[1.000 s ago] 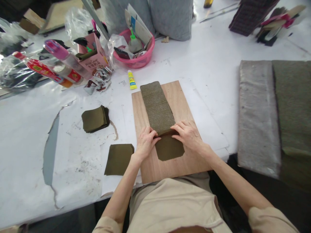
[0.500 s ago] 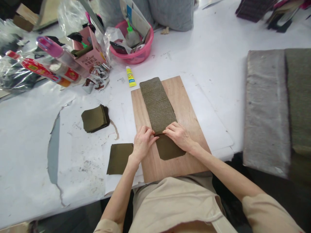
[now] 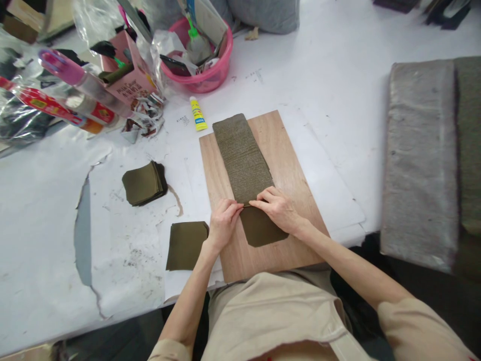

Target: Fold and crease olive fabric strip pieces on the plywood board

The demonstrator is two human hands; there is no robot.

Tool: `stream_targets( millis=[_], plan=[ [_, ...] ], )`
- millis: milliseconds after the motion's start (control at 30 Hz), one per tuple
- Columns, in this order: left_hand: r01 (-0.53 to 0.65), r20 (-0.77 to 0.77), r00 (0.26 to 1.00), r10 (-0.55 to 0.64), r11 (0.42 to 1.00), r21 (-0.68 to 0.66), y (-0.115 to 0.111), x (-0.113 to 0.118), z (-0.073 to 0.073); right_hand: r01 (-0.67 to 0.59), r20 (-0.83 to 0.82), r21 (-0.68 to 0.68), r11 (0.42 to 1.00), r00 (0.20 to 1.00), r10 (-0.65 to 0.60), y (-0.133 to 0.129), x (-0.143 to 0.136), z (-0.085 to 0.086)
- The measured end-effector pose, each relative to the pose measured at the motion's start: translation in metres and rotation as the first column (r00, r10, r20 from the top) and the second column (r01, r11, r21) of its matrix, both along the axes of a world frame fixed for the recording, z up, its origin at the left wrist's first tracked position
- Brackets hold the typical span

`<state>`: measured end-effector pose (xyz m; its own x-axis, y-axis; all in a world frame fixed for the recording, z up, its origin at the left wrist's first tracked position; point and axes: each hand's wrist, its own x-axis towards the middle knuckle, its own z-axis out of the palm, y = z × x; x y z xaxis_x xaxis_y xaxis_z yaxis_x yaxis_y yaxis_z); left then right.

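Observation:
On a wooden board (image 3: 300,220) lies a long strip of ribbed olive fabric (image 3: 244,155). A smooth dark-olive fabric piece (image 3: 265,230) with cut corners meets its near end. My left hand (image 3: 223,220) is closed at the left of that join, thumb and forefinger pinching the edge. From the right, my right hand (image 3: 278,208) pinches the same edge, its fingertips close to the left ones. How the two layers overlap under my fingers is hidden. Left of the board sit a stack of smooth olive pieces (image 3: 186,245) and a second stack (image 3: 141,185).
A yellow glue tube (image 3: 198,114) lies behind the board. Further back stand a pink basket (image 3: 210,82) of odds and ends, a pink box (image 3: 131,70) and several bottles. Stacked grey-olive padded material (image 3: 421,165) is at the right. The white table covering is torn at the left.
My left thumb has closed in against the forefinger at the join, and the left fingertips moved slightly right. The fabric strip stays in place on the board; the view shifted a little.

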<state>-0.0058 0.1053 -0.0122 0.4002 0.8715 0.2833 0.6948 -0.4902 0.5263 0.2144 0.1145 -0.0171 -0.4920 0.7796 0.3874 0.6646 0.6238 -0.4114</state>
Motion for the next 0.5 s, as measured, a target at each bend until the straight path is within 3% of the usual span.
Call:
stream_targets(
  millis=[500],
  plan=[
    [0.112, -0.100, 0.990, -0.103, 0.989, 0.092, -0.0011, -0.0062, -0.0018, 0.000, 0.001, -0.021, 1.000, 1.000, 0.000, 0.0008, 0.0003, -0.0017]
  ],
)
